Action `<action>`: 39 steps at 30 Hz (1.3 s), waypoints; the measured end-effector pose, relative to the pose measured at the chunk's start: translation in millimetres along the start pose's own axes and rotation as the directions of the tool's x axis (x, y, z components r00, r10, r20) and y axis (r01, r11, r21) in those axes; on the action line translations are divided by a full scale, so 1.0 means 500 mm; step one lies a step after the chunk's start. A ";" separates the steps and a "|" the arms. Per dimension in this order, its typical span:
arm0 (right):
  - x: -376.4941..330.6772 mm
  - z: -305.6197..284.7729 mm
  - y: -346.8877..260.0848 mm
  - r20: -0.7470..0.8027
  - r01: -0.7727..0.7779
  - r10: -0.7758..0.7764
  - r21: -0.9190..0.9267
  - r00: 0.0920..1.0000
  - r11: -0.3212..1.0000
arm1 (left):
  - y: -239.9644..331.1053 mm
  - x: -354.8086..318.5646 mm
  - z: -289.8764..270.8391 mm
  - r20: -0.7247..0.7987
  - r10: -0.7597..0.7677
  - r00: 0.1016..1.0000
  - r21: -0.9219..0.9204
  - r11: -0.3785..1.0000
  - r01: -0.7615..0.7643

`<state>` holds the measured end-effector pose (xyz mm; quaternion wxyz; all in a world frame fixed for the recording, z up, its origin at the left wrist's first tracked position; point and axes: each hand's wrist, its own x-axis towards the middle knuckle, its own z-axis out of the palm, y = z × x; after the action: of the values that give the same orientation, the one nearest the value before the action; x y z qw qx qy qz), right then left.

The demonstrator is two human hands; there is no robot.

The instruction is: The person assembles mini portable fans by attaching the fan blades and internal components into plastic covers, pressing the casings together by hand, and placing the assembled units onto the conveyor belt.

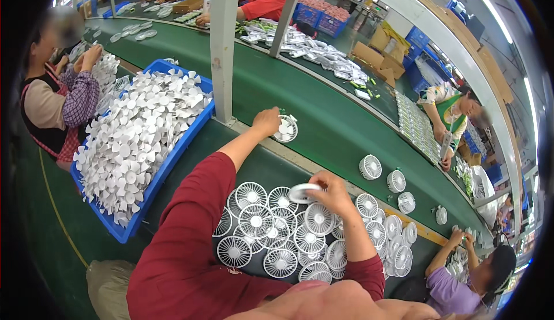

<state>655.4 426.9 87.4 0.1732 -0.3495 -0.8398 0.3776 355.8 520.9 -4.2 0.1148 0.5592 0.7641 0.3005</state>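
Observation:
Reaching out to the green conveyor belt, my left hand has its fingers closed at the rim of a small round white fan housing. White blades show inside that housing. My right hand pinches a white round fan grille, tilted almost edge-on, above a heap of similar grilles. These spoked grilles lie overlapping on the dark work surface in front of me, partly hidden by my right forearm.
A blue crate heaped with white fan blades stands at my left. A white post rises beside the belt. Several fan housings sit on the belt to the right. Co-workers sit left, right and across.

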 end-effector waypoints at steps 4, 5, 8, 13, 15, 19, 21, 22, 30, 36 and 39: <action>0.023 -0.024 -0.005 -0.389 0.201 -0.083 0.274 0.918 0.940 | 0.041 -0.048 -0.007 -0.126 0.081 0.989 -0.331 0.936 -0.119; 0.035 -0.027 -0.010 -0.550 0.293 -0.203 0.080 0.810 0.953 | 0.064 -0.075 -0.019 -0.116 0.035 0.993 -0.449 0.889 -0.084; 0.064 -0.026 -0.043 -0.609 0.373 -0.531 -0.377 0.590 0.848 | 0.102 -0.140 0.002 -0.080 -0.018 0.997 -0.870 0.490 -0.061; 0.075 0.029 -0.066 -0.404 0.429 -0.598 -0.436 0.692 0.791 | 0.179 -0.266 -0.060 0.334 0.173 0.926 -0.829 -0.414 0.377; 0.071 0.037 -0.064 -0.306 0.477 -0.562 -0.311 0.768 0.822 | 0.179 -0.294 -0.072 0.305 0.284 0.909 -0.794 -0.450 0.408; 0.062 0.050 -0.057 -0.219 0.508 -0.572 -0.288 0.790 0.812 | 0.175 -0.321 -0.078 0.380 0.222 0.898 -0.726 -0.530 0.438; 0.058 0.056 -0.059 -0.228 0.476 -0.524 -0.233 0.821 0.848 | 0.181 -0.324 -0.071 0.354 0.233 0.906 -0.708 -0.567 0.422; 0.057 0.060 -0.064 -0.239 0.490 -0.526 -0.196 0.816 0.850 | 0.178 -0.327 -0.062 0.336 0.144 0.931 -0.734 -0.580 0.354; 0.095 0.141 -0.072 -0.357 0.387 -0.364 -0.007 0.860 0.922 | 0.196 -0.372 -0.065 -0.148 -0.313 0.938 -0.988 0.086 -0.127; 0.093 0.146 -0.092 -0.345 0.297 -0.211 0.220 0.914 0.929 | 0.215 -0.366 -0.051 -0.576 -0.141 0.805 -0.778 0.395 -0.488; 0.097 0.165 -0.092 -0.304 0.414 -0.292 0.515 0.907 0.750 | 0.217 -0.374 -0.107 -0.426 -0.212 0.879 -0.899 0.209 -0.386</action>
<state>554.7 397.8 69.7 0.4229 -0.1526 -0.7171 0.5325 479.0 351.4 72.0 0.2353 0.3151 0.3718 0.8409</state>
